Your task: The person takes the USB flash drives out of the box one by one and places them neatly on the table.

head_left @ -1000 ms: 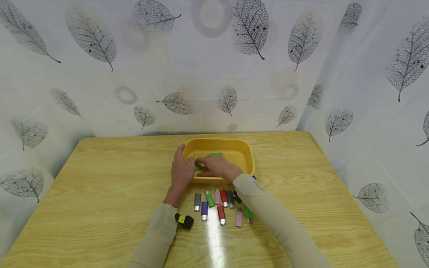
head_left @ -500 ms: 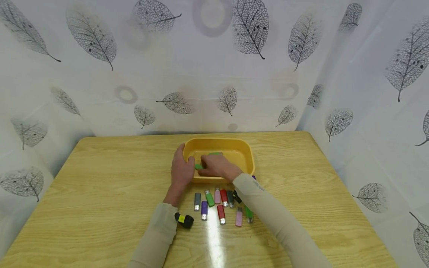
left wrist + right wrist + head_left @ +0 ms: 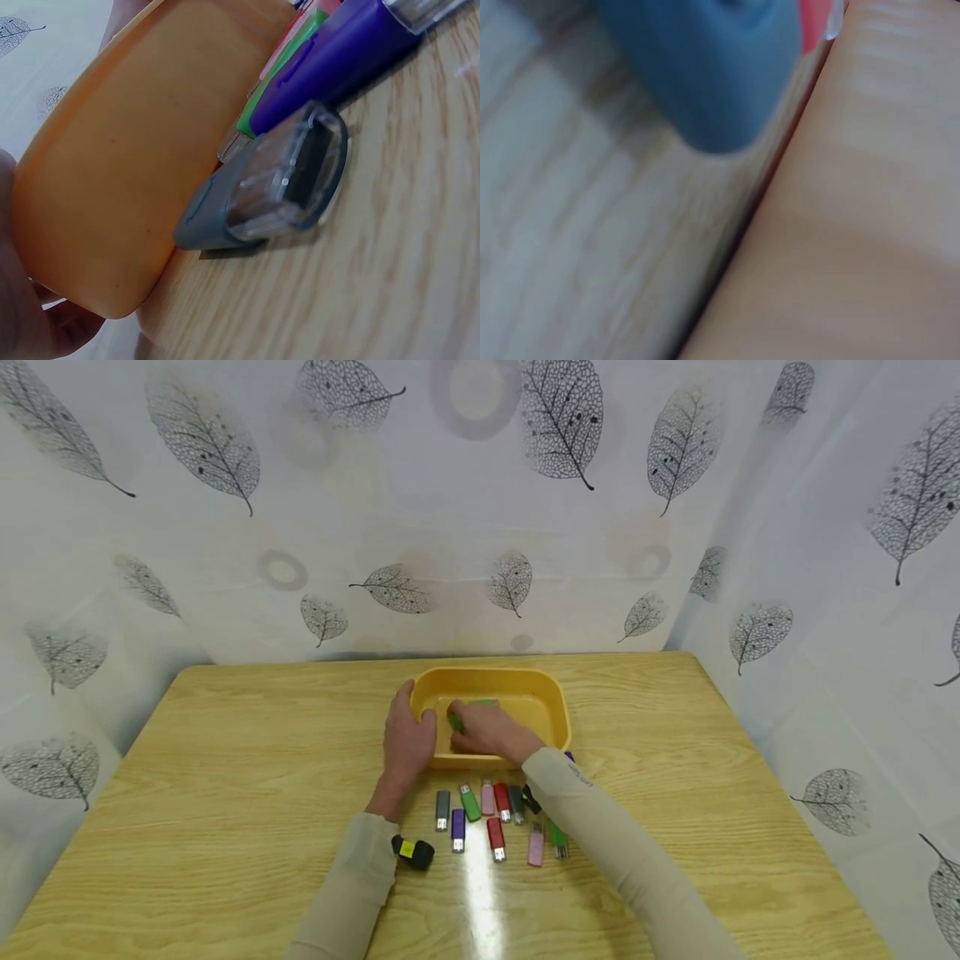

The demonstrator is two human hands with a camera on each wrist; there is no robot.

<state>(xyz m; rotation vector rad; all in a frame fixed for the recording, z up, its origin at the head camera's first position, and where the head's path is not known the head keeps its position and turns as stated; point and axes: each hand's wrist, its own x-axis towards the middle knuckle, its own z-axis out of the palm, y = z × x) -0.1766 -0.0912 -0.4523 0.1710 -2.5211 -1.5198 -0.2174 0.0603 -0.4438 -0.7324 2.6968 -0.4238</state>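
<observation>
My left hand [image 3: 409,739] grips the left end of a yellow plastic tray [image 3: 557,697], thumb on the rim. In the left wrist view, fingers [image 3: 71,326] curl round the tray's outer wall [image 3: 142,142]. My right hand [image 3: 487,729] reaches over the near rim into the tray and pinches a green USB stick [image 3: 455,721], partly covered by the fingers. Behind that hand, a second green USB stick [image 3: 483,702] lies on the tray floor. The right wrist view shows only the tray's outside and a blurred grey USB stick [image 3: 712,82] close up.
Several USB sticks lie in front of the tray, including a grey one [image 3: 442,811], a purple one [image 3: 458,831], a red one [image 3: 496,839] and a pink one [image 3: 536,845]. A leaf-patterned curtain [image 3: 442,527] stands behind the wooden table [image 3: 262,760].
My right hand's fingers have drawn the green USB stick slightly right, away from the left thumb, and turned it steeper. The left hand and the tray have stayed put.
</observation>
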